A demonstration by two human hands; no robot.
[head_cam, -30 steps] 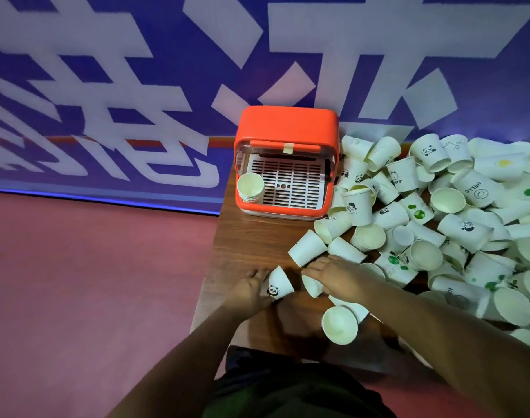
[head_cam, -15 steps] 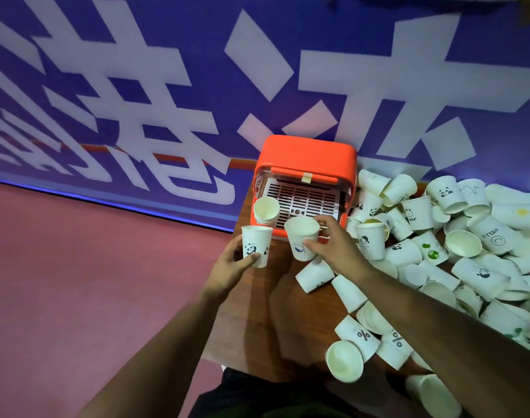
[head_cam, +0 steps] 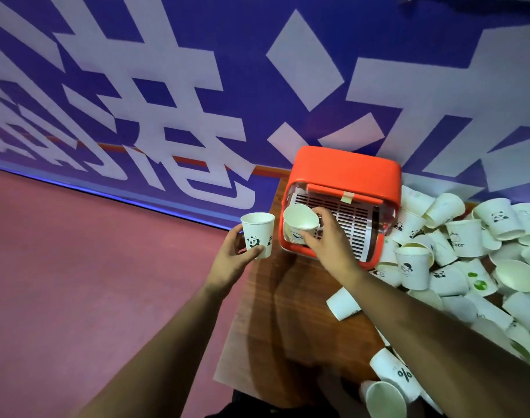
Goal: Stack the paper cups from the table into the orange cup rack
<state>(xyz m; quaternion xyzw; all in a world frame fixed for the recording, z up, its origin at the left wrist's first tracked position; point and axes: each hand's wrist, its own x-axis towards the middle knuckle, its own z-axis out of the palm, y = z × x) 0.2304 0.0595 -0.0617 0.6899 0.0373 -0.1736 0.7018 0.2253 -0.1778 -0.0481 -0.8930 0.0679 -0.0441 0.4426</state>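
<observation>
A moment ago the right hand (head_cam: 327,245) held its white paper cup with a blue mark (head_cam: 301,217) in front of the orange plastic cup rack (head_cam: 345,167). Now the cup is tipped in at the rack's left side, mid-frame, and hides the little stack there. Fingers and thumb pinch it. The left hand (head_cam: 230,260) grips a white paper cup with a panda (head_cam: 257,233), left of the rack, likely next. A big pile of white paper cups (head_cam: 468,267) waits on the brown wooden table (head_cam: 275,312), at right.

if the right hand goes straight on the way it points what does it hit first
Likely the orange cup rack: the right hand, gripping a paper cup, points into its front near the left wall. Depth unclear.
</observation>
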